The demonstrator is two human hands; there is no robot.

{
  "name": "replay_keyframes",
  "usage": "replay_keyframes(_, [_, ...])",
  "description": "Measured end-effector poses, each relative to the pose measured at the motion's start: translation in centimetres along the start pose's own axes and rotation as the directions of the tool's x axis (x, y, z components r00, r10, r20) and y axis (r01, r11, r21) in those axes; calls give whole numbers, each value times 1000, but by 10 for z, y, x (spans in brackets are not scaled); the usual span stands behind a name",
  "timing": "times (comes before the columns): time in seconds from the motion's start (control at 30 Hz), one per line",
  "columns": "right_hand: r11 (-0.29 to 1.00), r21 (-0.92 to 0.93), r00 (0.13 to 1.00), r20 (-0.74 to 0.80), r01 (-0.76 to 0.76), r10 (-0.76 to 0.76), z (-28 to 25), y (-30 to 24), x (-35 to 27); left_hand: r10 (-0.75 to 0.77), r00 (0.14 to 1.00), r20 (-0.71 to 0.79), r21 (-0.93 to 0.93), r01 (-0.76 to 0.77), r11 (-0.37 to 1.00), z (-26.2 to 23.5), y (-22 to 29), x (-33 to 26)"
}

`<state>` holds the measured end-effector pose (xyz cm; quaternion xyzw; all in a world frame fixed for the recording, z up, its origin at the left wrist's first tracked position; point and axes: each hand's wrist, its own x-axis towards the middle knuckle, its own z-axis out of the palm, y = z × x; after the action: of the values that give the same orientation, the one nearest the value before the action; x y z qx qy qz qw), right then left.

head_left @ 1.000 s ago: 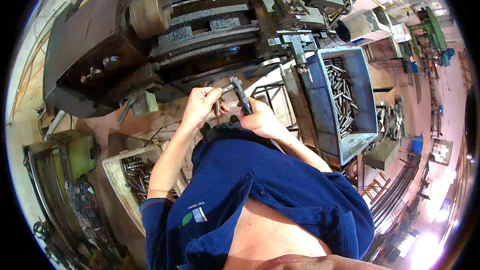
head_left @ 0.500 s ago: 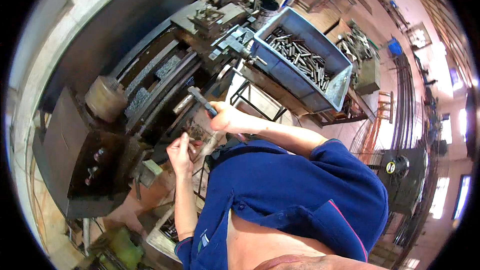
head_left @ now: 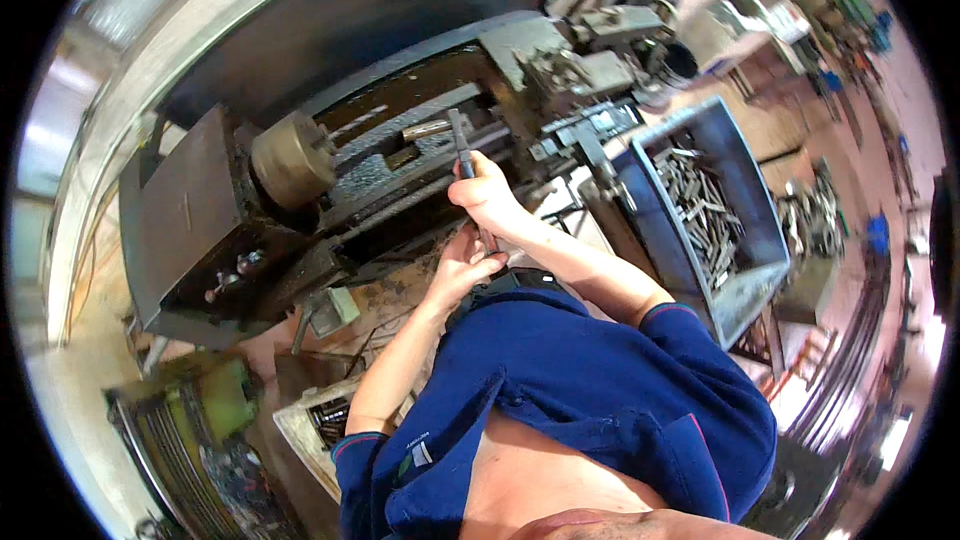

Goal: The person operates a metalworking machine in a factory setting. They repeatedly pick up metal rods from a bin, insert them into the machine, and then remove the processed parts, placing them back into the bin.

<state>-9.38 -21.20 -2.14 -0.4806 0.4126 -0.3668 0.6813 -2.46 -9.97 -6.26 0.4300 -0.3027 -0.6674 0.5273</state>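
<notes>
I see one large dark grey metal lathe point(head_left: 300, 190) filling the upper left of my view, its bed running on a slant from lower left to upper right, and it carries one round brass-coloured chuck point(head_left: 292, 158) at its headstock end. To the right of the machine stands one blue rectangular metal bin point(head_left: 745, 210), and in it lies a heap of short grey metal rods point(head_left: 700, 215), too many and too tangled for me to count. At the lower left I make out one pale open box point(head_left: 310, 420) with more small dark metal pieces in it, partly hidden behind my left forearm. Two bare hands are in view, both mine, both in front of the lathe bed. My right hand point(head_left: 487, 198) is clenched around one slender dark metal tool point(head_left: 462, 152), a bar-like piece whose upper end stands out above my fist and reaches over the bed toward the space beside the chuck; the shaft passes down through my curled fingers point(head_left: 470, 180) and shows again below the palm. My left hand point(head_left: 460, 265) sits just below the right, its fingers bent in around that lower end of the tool, though I cannot tell whether they truly grip it or only touch it.
</notes>
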Motion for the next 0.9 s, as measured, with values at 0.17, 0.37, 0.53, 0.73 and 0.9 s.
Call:
replay_keyframes(0.17, [995,-92,998,52,-31,36,-5,-1,44,-51,996,-68,-55,47,997,-6,18,48])
replay_keyframes(0.37, [992,-116,973,218,-54,78,-14,-3,63,25,996,-80,-105,-34,994,-6,18,72])
replay_keyframes(0.53, [993,-105,989,133,-51,65,-11,-13,65,22,999,-46,-93,-27,995,-7,24,81])
replay_keyframes(0.73, [984,-143,982,139,-105,125,-2,-8,69,79,997,-2,-115,-79,990,-12,32,75])
replay_keyframes(0.9, [911,-410,990,116,-31,86,18,-7,72,64,998,-19,-143,-66,988,-27,30,66])
